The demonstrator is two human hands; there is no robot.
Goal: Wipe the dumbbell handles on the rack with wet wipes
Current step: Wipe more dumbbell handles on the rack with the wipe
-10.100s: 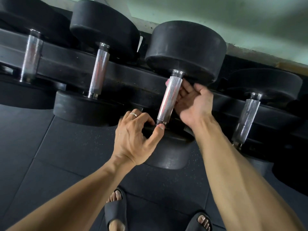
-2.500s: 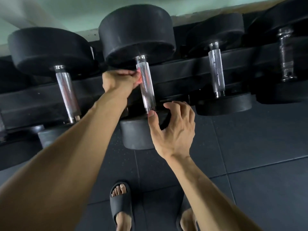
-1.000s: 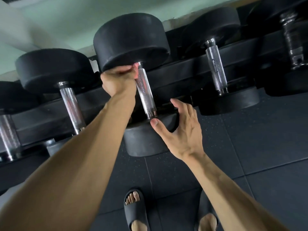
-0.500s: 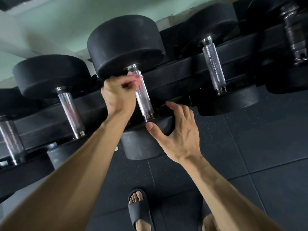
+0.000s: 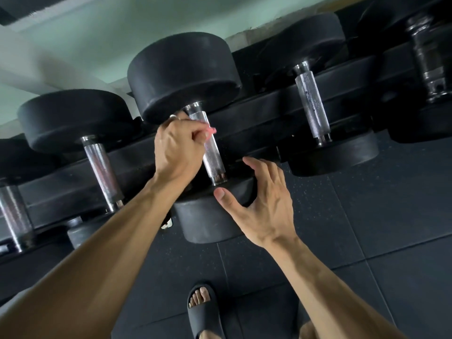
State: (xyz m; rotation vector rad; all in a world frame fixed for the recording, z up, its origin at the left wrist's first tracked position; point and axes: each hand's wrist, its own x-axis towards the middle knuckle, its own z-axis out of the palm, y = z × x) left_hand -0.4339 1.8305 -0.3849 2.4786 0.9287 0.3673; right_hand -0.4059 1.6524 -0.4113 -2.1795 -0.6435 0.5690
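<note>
The middle dumbbell's knurled steel handle [image 5: 213,156] runs between its far black head [image 5: 183,74] and near head [image 5: 208,223] on the black rack [image 5: 259,106]. My left hand [image 5: 178,148] presses a small pink wipe [image 5: 210,130] against the upper part of that handle, fingers pinched shut on it. My right hand [image 5: 266,211] is spread open at the near head, thumb on its top face and fingers curled around its right edge.
More dumbbells lie on the rack: one handle to the left [image 5: 102,172], another at the far left [image 5: 13,214], one to the right [image 5: 311,104], a darker one at the far right [image 5: 428,57]. A sandalled foot [image 5: 204,311] stands on dark rubber floor tiles.
My left hand has slid a little down the handle from just under the far head, the pink wipe still in it. My right hand stays at the near head.
</note>
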